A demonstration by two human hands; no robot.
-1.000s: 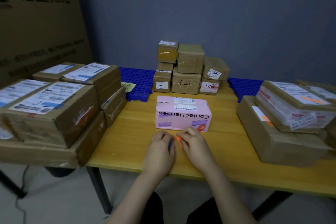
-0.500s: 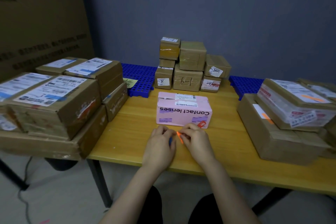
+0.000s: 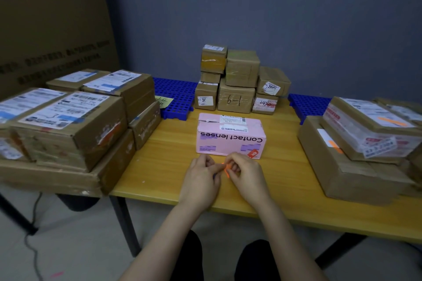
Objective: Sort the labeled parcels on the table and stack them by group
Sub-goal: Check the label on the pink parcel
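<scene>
The pink box is sitting at the centre of the bench, its print upside down to us. Just in front of it the left hand and right hand are meeting, the fingers of both curling in and pinching a tiny orange sticker between them. Something blue is peeking out under the left hand; I cannot tell what it is.

Here is the danger: that sticker is looking flimsy, and it could be folding onto itself or clinging to a fingertip before reaching the box. If the box is getting pressed hard, it looks light enough to be sliding back into the pile of small boxes behind it. The narrow column on that pile's left side is looking ready to tip. A sticker landing over the white label would be hiding the print, too.

Counting now:
- One pink box and one sticker in hand.
- Seven small boxes in the back-centre pile.
- At least six brown boxes showing in the left stack at middle left.
- At least three showing in the right stack at middle right, with more running off the frame edge.
- Two blue mats, one sitting on each side of the back pile.
- One yellow note lying at the left mat's near edge.
</scene>
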